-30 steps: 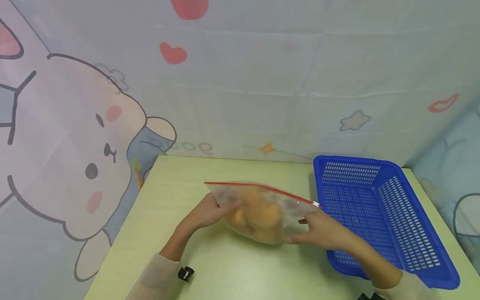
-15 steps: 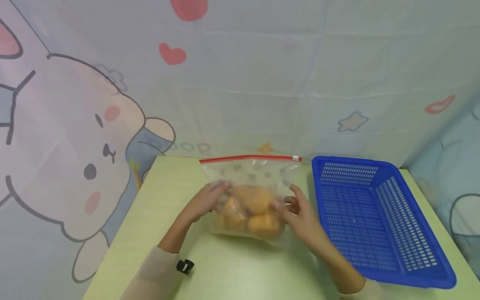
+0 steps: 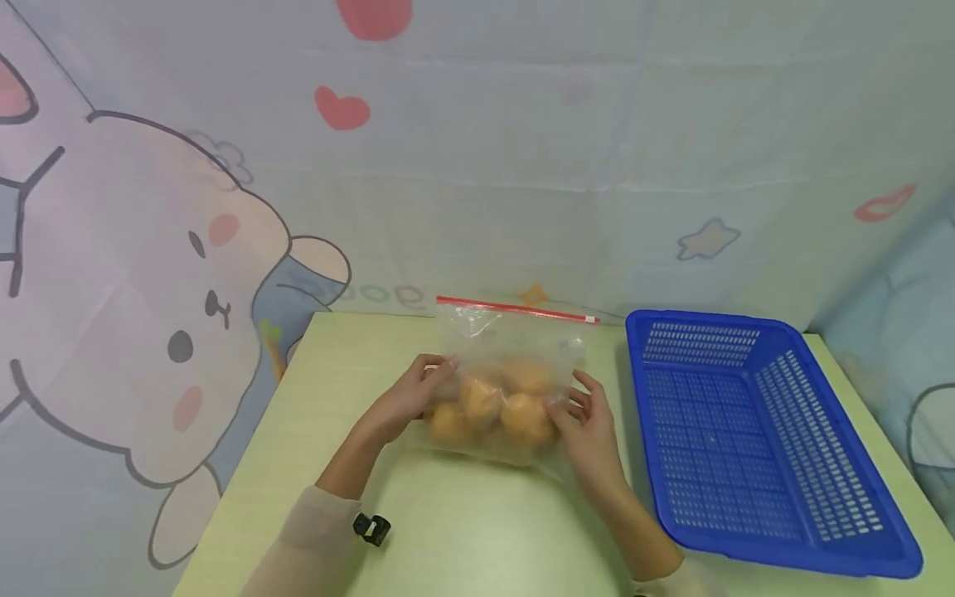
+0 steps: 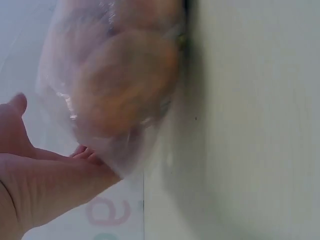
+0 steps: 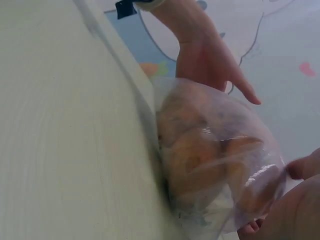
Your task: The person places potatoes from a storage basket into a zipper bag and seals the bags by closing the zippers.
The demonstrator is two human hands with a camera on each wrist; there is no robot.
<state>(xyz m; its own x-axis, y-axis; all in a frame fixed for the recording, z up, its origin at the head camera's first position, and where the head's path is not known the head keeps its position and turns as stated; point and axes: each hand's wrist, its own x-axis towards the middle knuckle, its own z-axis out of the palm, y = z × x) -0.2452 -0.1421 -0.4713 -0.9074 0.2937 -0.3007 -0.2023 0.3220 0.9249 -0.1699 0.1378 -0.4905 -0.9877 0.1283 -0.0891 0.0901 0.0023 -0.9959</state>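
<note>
A clear zip bag [image 3: 507, 332] with a red slider closure stands on the table, holding several rounded orange-brown items [image 3: 525, 417] whose kind the plastic blurs. Its left side is held by my left hand [image 3: 406, 398], the thumb toward the front and the other fingers partly hidden behind the plastic. At the opposite side my right hand [image 3: 593, 435] grips the bag, thumb pressed on the front. In the left wrist view, the bag [image 4: 125, 85] bulges beside that hand's spread thumb. The right wrist view shows both hands around the bag [image 5: 200, 165].
To the right of the bag, a blue plastic basket [image 3: 719, 448] with slotted walls stands on the pale table [image 3: 477, 531]. Behind the table hangs a cartoon-printed cloth [image 3: 485, 166].
The bag has turned from slanted to facing me, red closure up, and shifted slightly. My right hand has moved left from near the basket to the bag's right side.
</note>
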